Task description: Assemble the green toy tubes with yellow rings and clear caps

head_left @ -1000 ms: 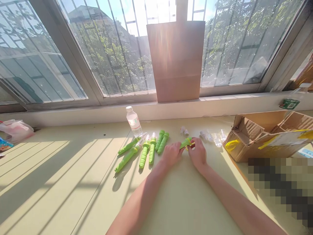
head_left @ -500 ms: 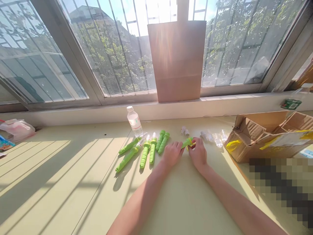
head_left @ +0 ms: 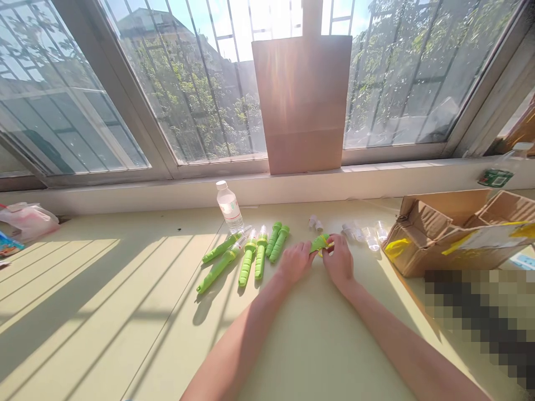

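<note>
A green ribbed plastic handle (head_left: 318,243) is held between both hands above the table. My left hand (head_left: 296,262) is closed around its near end, and the fingers of my right hand (head_left: 337,260) pinch its far end, where a bit of yellow shows. My fingers cover much of the handle. Left of my hands lie two bare green handles (head_left: 277,243). Farther left are several more green handles (head_left: 247,265), some with clear tips. Beyond my hands sit small white parts (head_left: 316,223), and clear plastic cups (head_left: 371,239) are to the right.
A water bottle (head_left: 229,207) stands behind the green handles. At the right is an open cardboard box (head_left: 455,245) with yellow tape. A cardboard sheet (head_left: 303,106) leans on the window. A pink plastic bag (head_left: 35,218) lies at the far left of the table (head_left: 104,312).
Both hands stay almost in place on the green handle, with only a slight shift of the fingers. The whole view has drifted very slightly.
</note>
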`<state>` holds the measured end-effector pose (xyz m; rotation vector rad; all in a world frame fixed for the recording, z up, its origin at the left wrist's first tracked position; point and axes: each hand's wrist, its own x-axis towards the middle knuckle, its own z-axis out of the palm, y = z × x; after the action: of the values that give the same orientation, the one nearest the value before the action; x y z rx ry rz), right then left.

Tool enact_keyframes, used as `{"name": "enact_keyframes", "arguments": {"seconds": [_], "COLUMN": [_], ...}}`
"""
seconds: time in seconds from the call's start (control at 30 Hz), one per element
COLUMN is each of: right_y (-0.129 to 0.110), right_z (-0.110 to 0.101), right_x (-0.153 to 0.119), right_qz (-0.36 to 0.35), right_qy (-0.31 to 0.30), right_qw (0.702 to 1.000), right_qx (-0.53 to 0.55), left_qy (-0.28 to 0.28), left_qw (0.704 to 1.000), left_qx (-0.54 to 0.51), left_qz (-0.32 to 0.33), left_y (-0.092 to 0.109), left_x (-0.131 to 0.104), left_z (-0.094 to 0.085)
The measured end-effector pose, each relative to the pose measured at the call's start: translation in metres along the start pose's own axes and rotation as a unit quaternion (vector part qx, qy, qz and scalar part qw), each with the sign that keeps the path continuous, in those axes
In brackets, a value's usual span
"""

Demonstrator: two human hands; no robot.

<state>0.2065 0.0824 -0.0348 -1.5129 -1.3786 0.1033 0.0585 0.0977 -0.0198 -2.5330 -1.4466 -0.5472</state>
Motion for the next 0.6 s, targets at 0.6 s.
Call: {"name": "enact_keyframes", "arguments": {"seconds": [0.6], "right_y": [-0.0019], "right_z": [-0.0008], "right_x": [-0.0001], "right_qz": [-0.008], "right_qy": [-0.001], "right_qw": [1.0], "right_qx": [0.003], "left_qy": [0.094], "left_qw": [0.994], "left_qx": [0.047], "left_qz": [0.043], "left_y": [-0.0027], "left_x": [0.0007], "left_z": [0.001]}}
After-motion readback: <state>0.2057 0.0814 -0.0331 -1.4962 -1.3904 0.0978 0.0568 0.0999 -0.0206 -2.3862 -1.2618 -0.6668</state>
